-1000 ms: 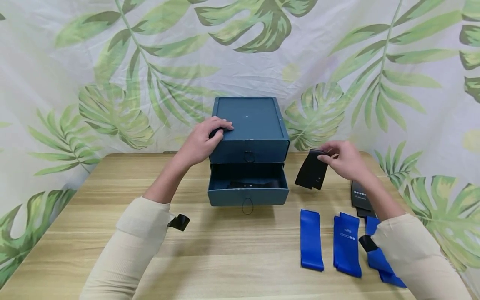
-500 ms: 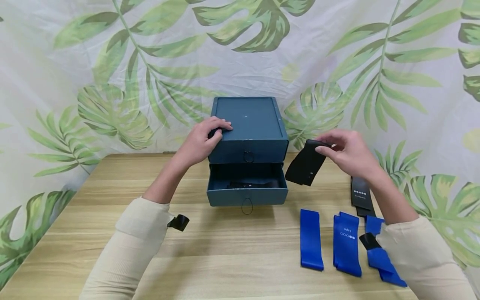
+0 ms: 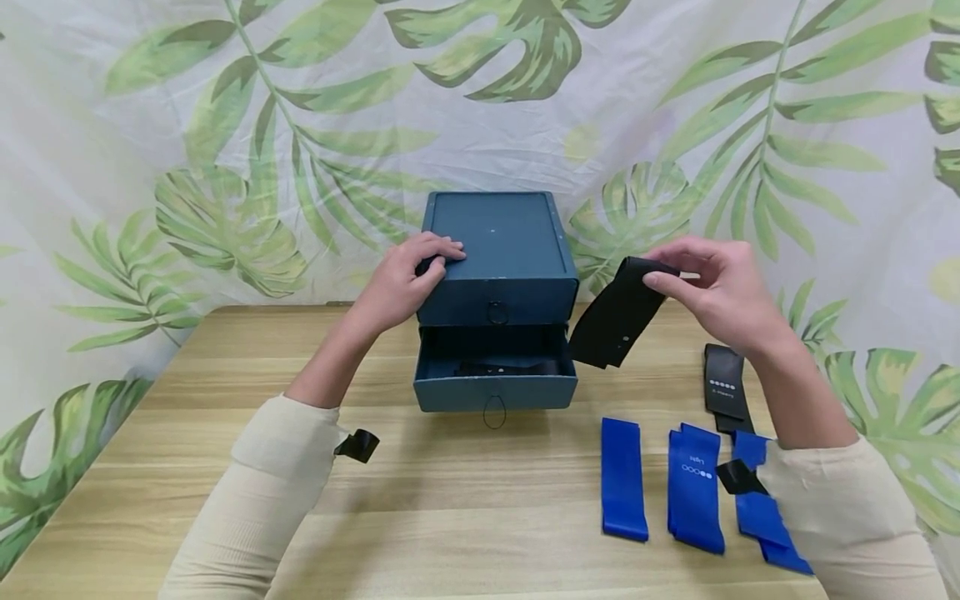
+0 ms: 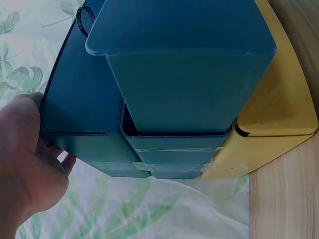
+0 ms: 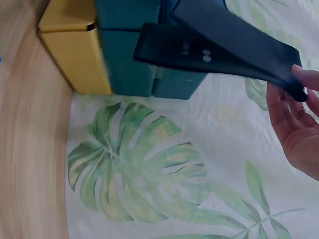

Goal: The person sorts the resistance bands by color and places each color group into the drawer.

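Observation:
My left hand rests on the top left edge of a blue drawer box, fingers over the top. The box's upper drawer is closed. Below it a drawer is pulled out, with a black band lying in it. My right hand pinches a folded black resistance band by its upper end between thumb and fingers. This band hangs in the air to the right of the box, its lower end near the pulled-out drawer's right side. White marks show on it in the right wrist view.
Blue resistance bands lie on the table at the front right, one marked Light. Behind them lies another black band. Both wrist views show a yellow lowest drawer. A leaf-print cloth hangs behind.
My right hand has lifted the black band up, and its lower end has swung left toward the pulled-out drawer. The left hand stays in place on the box.

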Motion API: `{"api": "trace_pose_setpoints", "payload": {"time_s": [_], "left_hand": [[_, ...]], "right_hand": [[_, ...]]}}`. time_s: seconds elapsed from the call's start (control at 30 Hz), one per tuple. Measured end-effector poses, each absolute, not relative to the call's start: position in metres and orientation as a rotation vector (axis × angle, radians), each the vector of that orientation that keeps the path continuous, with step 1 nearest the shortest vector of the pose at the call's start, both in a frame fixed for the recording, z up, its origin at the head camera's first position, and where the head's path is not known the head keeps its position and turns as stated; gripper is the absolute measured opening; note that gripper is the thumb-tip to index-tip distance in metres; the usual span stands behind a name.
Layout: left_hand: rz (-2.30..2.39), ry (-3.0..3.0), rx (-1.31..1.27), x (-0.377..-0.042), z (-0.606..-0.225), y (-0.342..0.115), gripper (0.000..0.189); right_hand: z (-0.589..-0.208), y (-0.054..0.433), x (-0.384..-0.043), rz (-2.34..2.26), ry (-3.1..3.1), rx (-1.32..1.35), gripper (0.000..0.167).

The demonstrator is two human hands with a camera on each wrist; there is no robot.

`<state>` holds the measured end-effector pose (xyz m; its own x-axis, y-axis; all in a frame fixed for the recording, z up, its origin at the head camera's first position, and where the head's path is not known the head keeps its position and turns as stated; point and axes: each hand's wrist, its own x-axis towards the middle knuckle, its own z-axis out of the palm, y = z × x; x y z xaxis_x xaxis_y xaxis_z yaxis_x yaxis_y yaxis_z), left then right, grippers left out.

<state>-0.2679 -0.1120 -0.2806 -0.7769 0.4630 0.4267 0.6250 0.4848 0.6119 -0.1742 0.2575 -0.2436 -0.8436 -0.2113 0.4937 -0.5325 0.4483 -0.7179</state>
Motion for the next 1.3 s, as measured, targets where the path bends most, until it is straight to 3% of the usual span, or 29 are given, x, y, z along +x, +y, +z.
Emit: {"api": "trace_pose_setpoints", "payload": {"time_s": [0.5,1.03,1.3], "left_hand": [[-1.216,-2.506,-0.955,-0.269,-0.278,-0.115,0.034],[-1.220,-2.512,-0.954,-0.269,-0.280,-0.112,0.032],[-1.194,-2.513,-0.944,-0.269,-0.282,-0.112,0.033]], "right_hand": [[-0.247,0.226,-0.178,1.984,-2.101,0.783,0.020],[-0.249,0.199,-0.183,2.042,-2.013,0.783,0.029],[-0.248,0.182,-0.186,1.987,-2.087,0.741,0.020]]}}
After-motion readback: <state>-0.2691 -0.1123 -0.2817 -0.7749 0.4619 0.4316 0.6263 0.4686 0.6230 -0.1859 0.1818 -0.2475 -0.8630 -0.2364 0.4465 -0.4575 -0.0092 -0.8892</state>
